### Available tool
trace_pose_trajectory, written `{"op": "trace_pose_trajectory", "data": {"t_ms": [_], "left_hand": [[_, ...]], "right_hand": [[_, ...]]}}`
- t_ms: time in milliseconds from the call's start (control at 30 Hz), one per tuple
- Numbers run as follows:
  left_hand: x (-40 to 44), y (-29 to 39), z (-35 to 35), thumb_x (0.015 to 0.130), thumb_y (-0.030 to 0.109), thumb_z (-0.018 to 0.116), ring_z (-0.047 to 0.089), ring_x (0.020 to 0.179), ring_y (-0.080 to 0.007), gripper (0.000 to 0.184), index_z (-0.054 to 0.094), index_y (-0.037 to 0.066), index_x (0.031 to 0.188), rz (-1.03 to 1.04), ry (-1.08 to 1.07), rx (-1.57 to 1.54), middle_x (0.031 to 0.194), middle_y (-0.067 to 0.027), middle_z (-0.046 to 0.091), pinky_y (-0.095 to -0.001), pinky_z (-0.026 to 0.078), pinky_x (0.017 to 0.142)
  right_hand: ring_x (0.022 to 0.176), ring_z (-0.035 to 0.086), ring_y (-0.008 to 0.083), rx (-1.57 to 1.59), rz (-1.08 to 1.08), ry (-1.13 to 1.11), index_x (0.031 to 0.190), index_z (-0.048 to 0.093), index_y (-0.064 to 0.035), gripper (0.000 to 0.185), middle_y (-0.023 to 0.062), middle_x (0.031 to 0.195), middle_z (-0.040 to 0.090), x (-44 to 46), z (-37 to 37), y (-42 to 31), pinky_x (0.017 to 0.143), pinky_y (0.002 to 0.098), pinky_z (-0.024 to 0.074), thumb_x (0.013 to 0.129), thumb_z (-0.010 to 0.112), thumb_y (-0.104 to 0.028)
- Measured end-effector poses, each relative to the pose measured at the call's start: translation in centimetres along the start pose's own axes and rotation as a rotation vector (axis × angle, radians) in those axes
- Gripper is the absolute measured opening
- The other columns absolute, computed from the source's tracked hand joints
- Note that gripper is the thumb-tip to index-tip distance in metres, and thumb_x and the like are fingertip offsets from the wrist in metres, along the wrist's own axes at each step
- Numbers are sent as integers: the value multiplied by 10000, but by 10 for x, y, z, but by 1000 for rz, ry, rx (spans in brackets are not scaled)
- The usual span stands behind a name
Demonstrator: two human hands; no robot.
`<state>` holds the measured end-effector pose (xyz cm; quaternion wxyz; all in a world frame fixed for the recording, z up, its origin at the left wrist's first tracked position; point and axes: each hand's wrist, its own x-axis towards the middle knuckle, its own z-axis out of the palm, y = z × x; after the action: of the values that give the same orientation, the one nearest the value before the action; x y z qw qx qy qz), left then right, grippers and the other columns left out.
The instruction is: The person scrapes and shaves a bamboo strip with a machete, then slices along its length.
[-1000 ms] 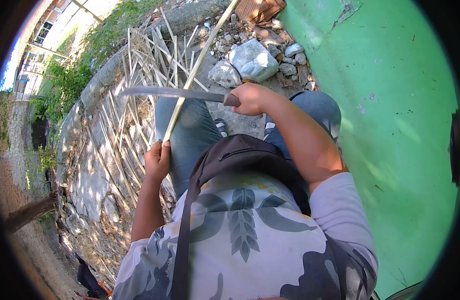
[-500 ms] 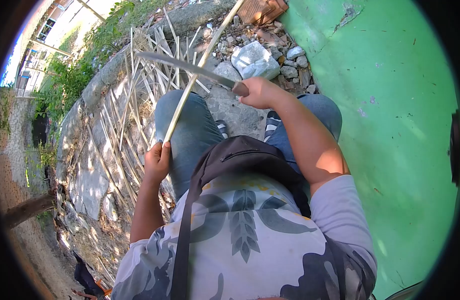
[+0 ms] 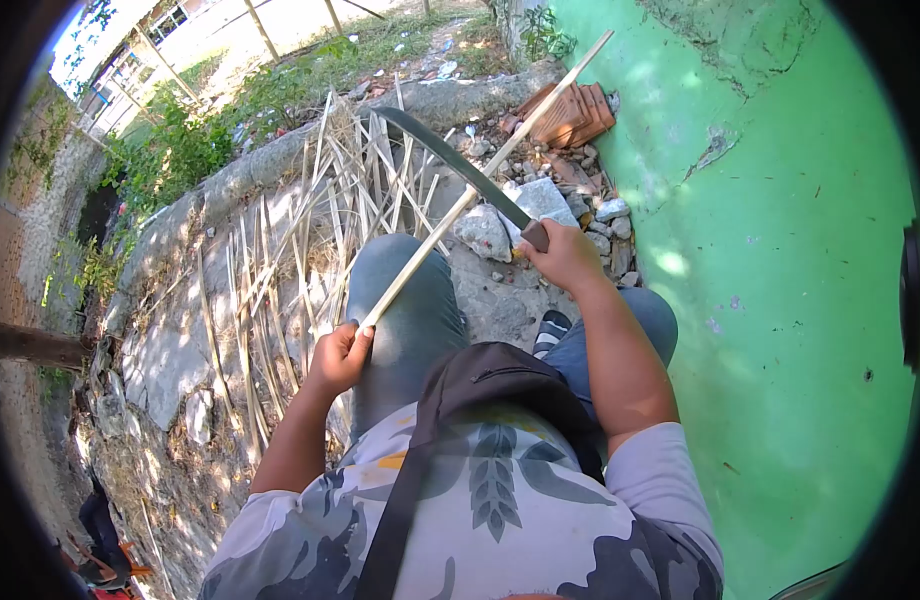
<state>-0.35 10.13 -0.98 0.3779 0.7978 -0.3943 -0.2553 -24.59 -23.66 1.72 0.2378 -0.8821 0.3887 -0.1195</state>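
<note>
My left hand (image 3: 342, 358) is closed around the lower end of a long pale strip (image 3: 420, 256), beside my left knee. The strip slants up and to the right past the knee, its far end near some stacked tiles. My right hand (image 3: 565, 258) grips the brown handle of a machete (image 3: 450, 157) above my right knee. The dark blade points up and to the left and crosses the strip in view; whether they touch, I cannot tell.
Many pale strips (image 3: 248, 330) lie on the stony ground at the left. Ahead are rocks (image 3: 483, 232), broken rubble and reddish tiles (image 3: 570, 118). A green wall (image 3: 780, 330) fills the right side. Part of another person (image 3: 102, 530) shows at the lower left.
The view has tilted and shifted, showing more ground ahead. The strip leans further right, and the machete blade now angles more steeply across it. Both hands keep their holds.
</note>
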Motion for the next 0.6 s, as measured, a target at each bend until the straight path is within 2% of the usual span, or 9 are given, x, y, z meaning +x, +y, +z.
{"op": "trace_pose_trajectory", "data": {"t_ms": [67, 167, 233, 267, 367, 400, 500, 600], "left_hand": [[-3, 0, 0, 1050, 256, 616, 343, 571, -44, 417, 502, 55, 704, 2, -45, -121, 604, 67, 415, -281, 299, 494], [-7, 5, -7, 1051, 270, 612, 348, 576, -46, 429, 494, 59, 697, -4, -72, -155, 612, 64, 412, -281, 305, 499], [-16, 22, -12, 1053, 276, 607, 351, 582, -50, 430, 497, 59, 699, -27, -76, -117, 616, 62, 409, -283, 310, 506], [-14, 6, -9, 1055, 278, 599, 358, 595, -55, 424, 504, 55, 707, -5, -81, -139, 617, 59, 406, -288, 320, 518], [-18, 17, -10, 1059, 270, 587, 360, 602, -55, 415, 510, 52, 714, 13, -97, -137, 620, 59, 414, -292, 324, 525], [-18, 26, -10, 1054, 272, 588, 364, 596, -62, 413, 510, 42, 720, -14, -100, -154, 609, 43, 418, -300, 332, 522], [-9, 7, -8, 1047, 274, 596, 373, 586, -72, 412, 510, 34, 723, 39, -103, -76, 591, 21, 420, -306, 343, 516], [-3, 10, -10, 1043, 286, 596, 386, 568, -89, 427, 499, 28, 718, 42, -115, -96, 567, -2, 432, -322, 354, 507]], "right_hand": [[861, 708, 413, -1, -47, 17, 1076, 634, -47, 429, 221, 875, 719, -12, -10, -10, 783, 502, 550, 916, 684, -442], [835, 709, 413, 145, -242, 46, 1074, 621, -53, 429, 206, 873, 723, -25, 1, -11, 776, 502, 550, 937, 660, -457], [819, 707, 409, 101, -366, 13, 1079, 620, -62, 429, 195, 863, 723, -33, 2, -19, 766, 503, 547, 943, 653, -468], [811, 706, 408, 78, -427, -6, 1081, 620, -67, 429, 190, 858, 723, -36, 3, -21, 760, 503, 545, 946, 650, -473], [803, 702, 402, -86, -532, -75, 1088, 637, -80, 434, 176, 855, 722, -38, -6, -26, 740, 500, 541, 939, 655, -487], [779, 697, 405, -52, -554, -52, 1066, 652, -93, 426, 170, 844, 720, -36, -11, -24, 710, 496, 539, 928, 665, -495], [768, 699, 411, -16, -440, 26, 1023, 660, -95, 420, 172, 835, 721, -34, -32, -22, 694, 502, 541, 920, 674, -503], [777, 702, 421, 28, -198, 59, 1011, 666, -92, 464, 191, 820, 718, -24, -35, -12, 689, 505, 545, 924, 659, -547]]}}
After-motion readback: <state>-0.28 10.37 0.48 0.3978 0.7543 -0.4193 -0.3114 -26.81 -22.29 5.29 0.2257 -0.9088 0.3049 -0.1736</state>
